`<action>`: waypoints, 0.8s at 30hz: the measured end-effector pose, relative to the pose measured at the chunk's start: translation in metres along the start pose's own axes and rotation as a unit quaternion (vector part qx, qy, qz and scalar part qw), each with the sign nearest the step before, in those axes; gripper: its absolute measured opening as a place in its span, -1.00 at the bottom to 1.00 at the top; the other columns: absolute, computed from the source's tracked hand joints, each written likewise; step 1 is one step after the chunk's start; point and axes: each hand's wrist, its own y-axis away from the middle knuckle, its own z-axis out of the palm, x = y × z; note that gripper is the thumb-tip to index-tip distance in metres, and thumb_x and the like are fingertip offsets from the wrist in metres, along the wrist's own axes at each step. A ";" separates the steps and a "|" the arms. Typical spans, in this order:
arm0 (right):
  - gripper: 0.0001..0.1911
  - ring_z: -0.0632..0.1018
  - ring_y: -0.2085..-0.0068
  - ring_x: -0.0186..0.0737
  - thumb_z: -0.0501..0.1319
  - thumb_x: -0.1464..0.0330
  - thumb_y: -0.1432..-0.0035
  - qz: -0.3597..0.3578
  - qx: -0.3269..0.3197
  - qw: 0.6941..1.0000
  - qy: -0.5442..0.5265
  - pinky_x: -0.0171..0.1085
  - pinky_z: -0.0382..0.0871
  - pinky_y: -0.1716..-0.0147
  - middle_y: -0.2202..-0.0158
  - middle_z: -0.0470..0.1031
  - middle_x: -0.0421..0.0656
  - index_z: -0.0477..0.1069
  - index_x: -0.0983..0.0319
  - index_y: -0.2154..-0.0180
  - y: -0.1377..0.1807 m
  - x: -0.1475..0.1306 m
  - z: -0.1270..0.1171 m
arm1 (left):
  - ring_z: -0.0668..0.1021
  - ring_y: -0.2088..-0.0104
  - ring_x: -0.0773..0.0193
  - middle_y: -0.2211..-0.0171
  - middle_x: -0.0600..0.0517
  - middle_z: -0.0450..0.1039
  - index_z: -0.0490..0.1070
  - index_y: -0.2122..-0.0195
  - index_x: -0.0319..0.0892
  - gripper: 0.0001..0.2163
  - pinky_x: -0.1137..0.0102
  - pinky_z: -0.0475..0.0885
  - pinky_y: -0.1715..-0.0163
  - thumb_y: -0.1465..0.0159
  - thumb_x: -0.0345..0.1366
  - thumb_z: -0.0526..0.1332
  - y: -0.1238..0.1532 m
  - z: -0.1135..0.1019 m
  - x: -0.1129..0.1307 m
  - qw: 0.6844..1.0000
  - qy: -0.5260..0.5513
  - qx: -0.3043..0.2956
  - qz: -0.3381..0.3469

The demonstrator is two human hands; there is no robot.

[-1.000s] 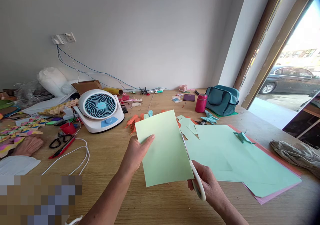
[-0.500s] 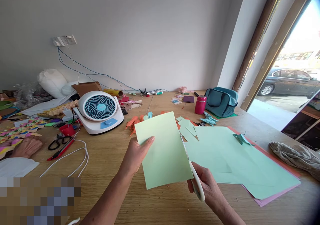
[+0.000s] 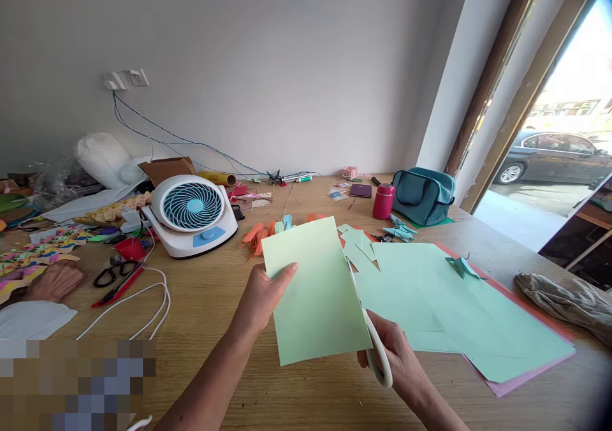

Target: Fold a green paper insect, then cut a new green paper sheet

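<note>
A pale green sheet of paper point(image 3: 318, 297) is held up above the table, gripped at its left edge by my left hand point(image 3: 262, 294) with the thumb on top. My right hand point(image 3: 389, 348) is closed around the handles of white-handled scissors point(image 3: 377, 354). Their blades lie along the sheet's right edge, partly hidden by the paper. Cut pale green paper pieces point(image 3: 356, 243) lie just behind the sheet. Large light green sheets point(image 3: 430, 297) spread out to the right, with a folded teal paper figure point(image 3: 463, 266) on them.
Orange folded paper figures point(image 3: 255, 236) lie behind my left hand. A white fan point(image 3: 194, 217), black-handled scissors point(image 3: 115, 271) and a red cutter point(image 3: 119, 286) are to the left, near another person's hand point(image 3: 56, 281). A pink flask point(image 3: 384, 201) and teal bag point(image 3: 423, 195) stand at the back right.
The sheet and my left hand have shifted very slightly to the right and down in view. The scissors stay at the sheet's right edge.
</note>
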 end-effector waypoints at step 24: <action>-0.57 0.27 0.50 -0.33 0.02 0.02 -0.28 0.001 0.048 0.999 -0.004 -0.33 0.21 0.52 0.56 0.22 -0.28 0.22 0.19 0.46 -0.005 0.008 -0.002 | 0.58 0.12 -0.04 0.29 -0.08 0.63 0.54 0.08 -0.14 -0.56 0.21 0.48 0.12 -0.03 -0.08 0.41 -0.001 -0.001 0.000 0.999 0.034 0.019 0.010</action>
